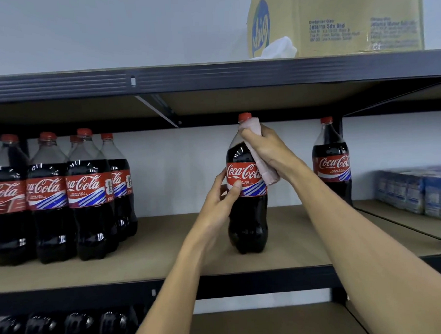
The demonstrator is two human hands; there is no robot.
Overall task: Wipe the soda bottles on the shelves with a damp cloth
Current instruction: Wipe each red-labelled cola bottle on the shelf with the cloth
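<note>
Centre bottle (246, 211): large clear plastic cola, dark fill up to the shoulder, red cap, red Coca-Cola label with blue-white stripes at lower right. Upright on the middle shelf (154, 248), base flat on the brown board, towards the front edge, well apart from the other bottles.

Held at label height by left hand (218, 199), from the bottle's left side. Thumb laid across the label front, over the small print under the logo. Remaining fingers (220, 178) curled round the left flank, tips out of sight behind. Firm wrap, not slack.

Pressed against the bottle's right shoulder by right hand (271, 149): pale pink cloth (270, 176), folded into a strip. Sandwiched between palm and plastic, fingers closed over it. Upper end poking out above the knuckles, touching the neck just under the cap. Lower end hanging past the heel of the hand, overlapping the label's right edge.

Same shelf, far left: cluster of identical bottles (89, 197), five caps visible, packed touching. Far right, by the upright post: single bottle (332, 167).

Next bay right: blue-white wrapped packs (415, 191), blurred.

Top shelf: yellow-brown cardboard box (334, 20), white rag (278, 48) just beside its left corner.

Lower shelf: more dark bottles (69, 327), tops only, blurred.
</note>
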